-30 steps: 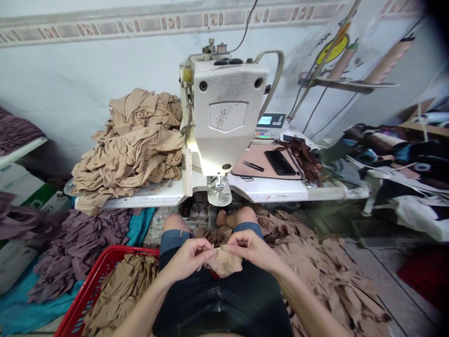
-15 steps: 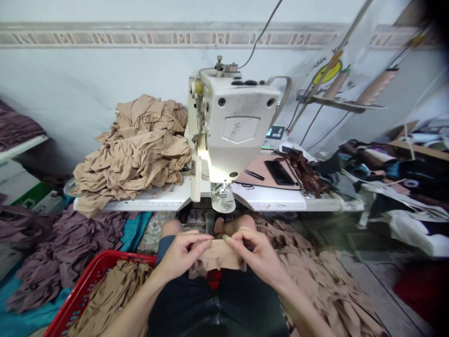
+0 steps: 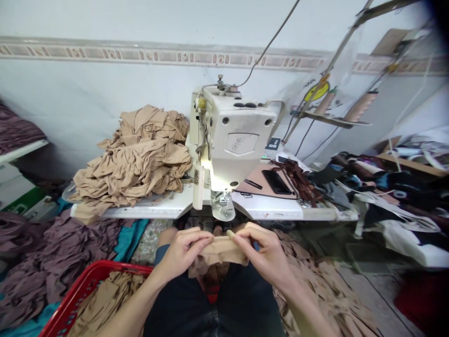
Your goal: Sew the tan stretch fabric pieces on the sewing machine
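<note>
My left hand [image 3: 183, 252] and my right hand [image 3: 261, 252] pinch opposite ends of a folded piece of beige stretch fabric [image 3: 220, 252], held taut above my lap, just below the front of the table. The fabric's lower edge sags, and a darker fold hangs beneath it. Directly ahead stands a white industrial sewing machine [image 3: 235, 140], its lamp lit over the presser foot [image 3: 221, 206]. Both hands are below and nearer to me than the foot.
A large heap of beige fabric [image 3: 136, 159] sits on the table [image 3: 147, 211] left of the machine. A red plastic basket [image 3: 98, 285] holds beige pieces at lower left. Mauve fabric [image 3: 59, 252] lies on the left, beige pieces on the floor at right. Scissors-like snips [image 3: 253, 184] and a phone [image 3: 276, 181] rest on a mat.
The view has tilted downward and the machine sits lower in the frame. My hands have drawn the beige fabric tighter between them and raised it slightly.
</note>
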A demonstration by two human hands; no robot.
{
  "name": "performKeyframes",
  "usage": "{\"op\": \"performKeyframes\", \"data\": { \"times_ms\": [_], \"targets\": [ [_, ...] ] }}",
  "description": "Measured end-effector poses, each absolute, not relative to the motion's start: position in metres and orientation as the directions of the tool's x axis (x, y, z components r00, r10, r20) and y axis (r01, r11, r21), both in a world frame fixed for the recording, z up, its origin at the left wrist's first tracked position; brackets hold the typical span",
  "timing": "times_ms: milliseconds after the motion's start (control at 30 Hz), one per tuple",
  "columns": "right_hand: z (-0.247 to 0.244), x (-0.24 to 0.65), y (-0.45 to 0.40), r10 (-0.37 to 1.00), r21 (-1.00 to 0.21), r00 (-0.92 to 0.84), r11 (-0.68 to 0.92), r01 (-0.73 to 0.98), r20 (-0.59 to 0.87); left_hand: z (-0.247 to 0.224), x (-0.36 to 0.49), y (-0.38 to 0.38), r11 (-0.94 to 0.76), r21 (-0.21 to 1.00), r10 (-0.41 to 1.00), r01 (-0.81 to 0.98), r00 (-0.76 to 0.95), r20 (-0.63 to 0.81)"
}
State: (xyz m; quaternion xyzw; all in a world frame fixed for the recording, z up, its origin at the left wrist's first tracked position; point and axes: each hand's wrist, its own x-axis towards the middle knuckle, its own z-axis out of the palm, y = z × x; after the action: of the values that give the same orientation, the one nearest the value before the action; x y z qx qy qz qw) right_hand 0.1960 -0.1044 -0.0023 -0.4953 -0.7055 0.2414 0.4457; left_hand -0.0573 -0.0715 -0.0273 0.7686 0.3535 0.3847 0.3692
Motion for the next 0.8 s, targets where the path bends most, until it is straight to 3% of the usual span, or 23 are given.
{"op": "performKeyframes", "data": {
  "times_ms": [167,467,800],
  "targets": [
    [-0.003,0.198,-0.092,0.921,-0.839,0.015,0.348,0.417,0.39,-0.018,-0.047,-0.063,-0.338,0.917,0.88,0.213,0.418,0.227],
    [-0.012,0.205,-0.053,0.978,-0.981,0.128,0.146,0.126,0.162,0.004,-0.026,-0.033,-0.16,0.954,0.971,0.255,0.214,0.106],
    [-0.017,0.214,-0.03,0.952,-0.973,0.21,0.203,0.11,0.222,-0.001,-0.007,-0.008,-0.196,0.975,0.976,0.102,0.116,0.184]
  ]
}}
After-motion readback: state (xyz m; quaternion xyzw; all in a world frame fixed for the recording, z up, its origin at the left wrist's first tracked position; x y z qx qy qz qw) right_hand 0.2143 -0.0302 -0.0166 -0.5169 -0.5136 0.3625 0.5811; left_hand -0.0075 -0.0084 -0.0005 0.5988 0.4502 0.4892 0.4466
